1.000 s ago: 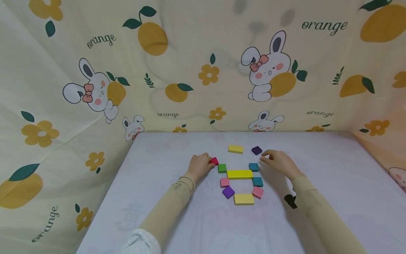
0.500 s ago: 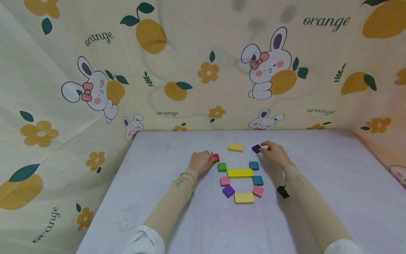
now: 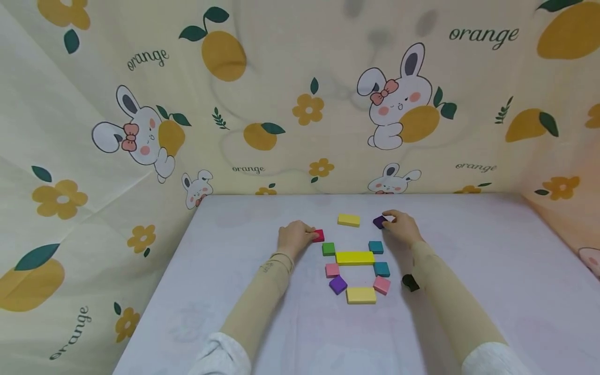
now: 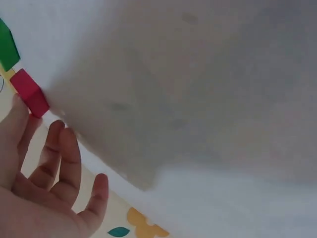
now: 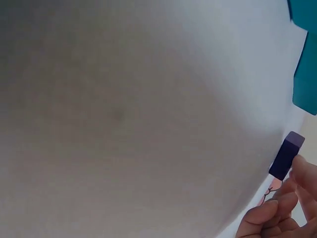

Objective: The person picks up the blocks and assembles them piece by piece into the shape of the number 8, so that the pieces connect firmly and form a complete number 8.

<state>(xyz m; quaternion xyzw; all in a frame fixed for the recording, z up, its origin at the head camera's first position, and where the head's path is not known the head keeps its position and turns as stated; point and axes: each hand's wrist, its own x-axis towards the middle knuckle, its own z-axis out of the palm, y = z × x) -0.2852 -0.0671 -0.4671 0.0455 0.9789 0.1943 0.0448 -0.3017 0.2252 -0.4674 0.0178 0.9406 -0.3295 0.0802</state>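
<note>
My left hand point(image 3: 295, 237) pinches a red block point(image 3: 319, 236) between thumb and index finger, just above and left of a green block point(image 3: 328, 249). In the left wrist view the thumb and index finger meet the lower end of the red block point(image 4: 30, 93), while the other fingers stay loosely bent. On the far right, my right hand point(image 3: 404, 227) pinches a dark purple block point(image 3: 379, 222) by its right side. The right wrist view has the thumb against that dark purple block point(image 5: 286, 156). A pale yellow block point(image 3: 349, 220) lies between the two hands.
Below the hands, a ring of blocks lies on the white table point(image 3: 211, 291): a long yellow block point(image 3: 354, 258), teal blocks point(image 3: 382, 269), pink blocks point(image 3: 332, 270), a violet block point(image 3: 338, 285) and another pale yellow block point(image 3: 361, 295). A printed cloth point(image 3: 281, 104) hangs behind.
My right hand has moved left onto the dark purple block and taken hold of it. The red block in my left hand has shifted slightly up and right and turned straighter.
</note>
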